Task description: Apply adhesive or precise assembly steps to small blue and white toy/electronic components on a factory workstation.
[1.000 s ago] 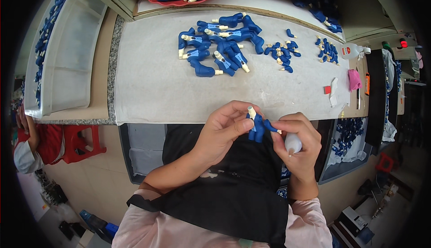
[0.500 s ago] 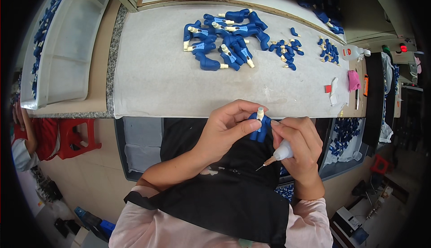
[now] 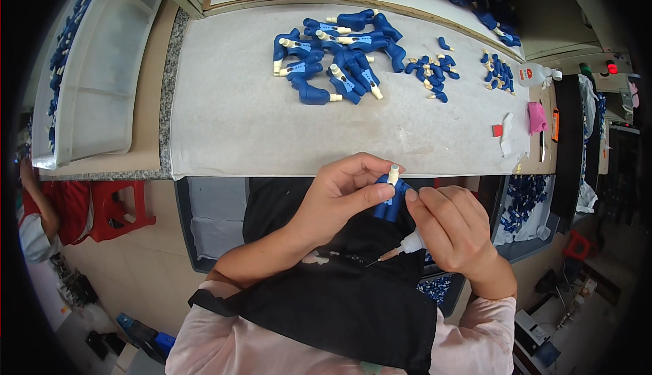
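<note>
Over my lap, just off the table's front edge, my left hand (image 3: 329, 195) pinches a small blue toy figure body (image 3: 387, 210) upright, its cream neck peg pointing up. My right hand (image 3: 456, 231) keeps a small white needle-tip bottle (image 3: 412, 242) in its curled fingers, with the thin needle angled down to the left over my black apron (image 3: 339, 307). Its thumb and forefinger meet at the figure's right shoulder, partly hiding that side. Whether they pinch a small arm piece there is hard to make out.
On the white-covered table (image 3: 272, 137) lie a heap of blue figure bodies (image 3: 346, 79) and two groups of small blue arm pieces (image 3: 429, 73). A clear bottle (image 3: 533, 74), pink cloth (image 3: 536, 117) and orange cutter (image 3: 555, 125) sit at right. A plastic bin (image 3: 102, 83) stands left.
My right wrist has swung outward to the right, and the needle tip has shifted left and down. Its fingertips remain at the figure's shoulder; my left hand stays nearly still.
</note>
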Demonstrator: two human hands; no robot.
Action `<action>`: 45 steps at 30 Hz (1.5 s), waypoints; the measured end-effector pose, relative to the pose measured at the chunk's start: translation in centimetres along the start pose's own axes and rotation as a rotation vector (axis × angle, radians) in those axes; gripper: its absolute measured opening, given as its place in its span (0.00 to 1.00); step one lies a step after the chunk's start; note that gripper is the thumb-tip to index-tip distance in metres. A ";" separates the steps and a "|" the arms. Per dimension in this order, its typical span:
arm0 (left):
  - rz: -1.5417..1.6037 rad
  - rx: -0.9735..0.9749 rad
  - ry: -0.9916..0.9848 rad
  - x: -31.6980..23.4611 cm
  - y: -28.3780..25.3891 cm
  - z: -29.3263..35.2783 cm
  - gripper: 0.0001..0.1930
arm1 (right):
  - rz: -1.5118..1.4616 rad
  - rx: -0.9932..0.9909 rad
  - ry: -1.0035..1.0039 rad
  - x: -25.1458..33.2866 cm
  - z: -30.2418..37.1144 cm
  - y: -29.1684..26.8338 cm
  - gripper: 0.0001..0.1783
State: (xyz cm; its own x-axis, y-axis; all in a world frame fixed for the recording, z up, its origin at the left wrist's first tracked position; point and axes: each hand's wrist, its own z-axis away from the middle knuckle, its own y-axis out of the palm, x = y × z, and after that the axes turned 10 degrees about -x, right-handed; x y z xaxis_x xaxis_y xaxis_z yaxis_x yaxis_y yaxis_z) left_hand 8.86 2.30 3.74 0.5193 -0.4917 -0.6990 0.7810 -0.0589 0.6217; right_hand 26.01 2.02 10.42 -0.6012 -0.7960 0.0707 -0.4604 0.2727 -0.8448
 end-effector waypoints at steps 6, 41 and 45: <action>-0.043 0.011 0.011 0.0 0.2 0.1 0.10 | -0.065 0.060 0.014 -0.5 -0.3 -0.5 0.13; -0.213 -0.060 0.171 0.8 0.5 -0.1 0.11 | -0.280 -0.056 0.357 -0.4 0.9 0.9 0.14; -0.284 -0.038 0.222 0.7 0.3 0.0 0.11 | -0.262 -0.028 0.293 -0.3 0.9 0.8 0.13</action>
State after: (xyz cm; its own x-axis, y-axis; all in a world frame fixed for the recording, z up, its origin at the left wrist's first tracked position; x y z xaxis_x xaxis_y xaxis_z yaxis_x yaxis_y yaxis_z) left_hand 9.42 1.92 3.46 0.3392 -0.2594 -0.9042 0.9151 -0.1317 0.3811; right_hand 26.43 1.93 9.26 -0.6203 -0.6535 0.4339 -0.6383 0.0990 -0.7634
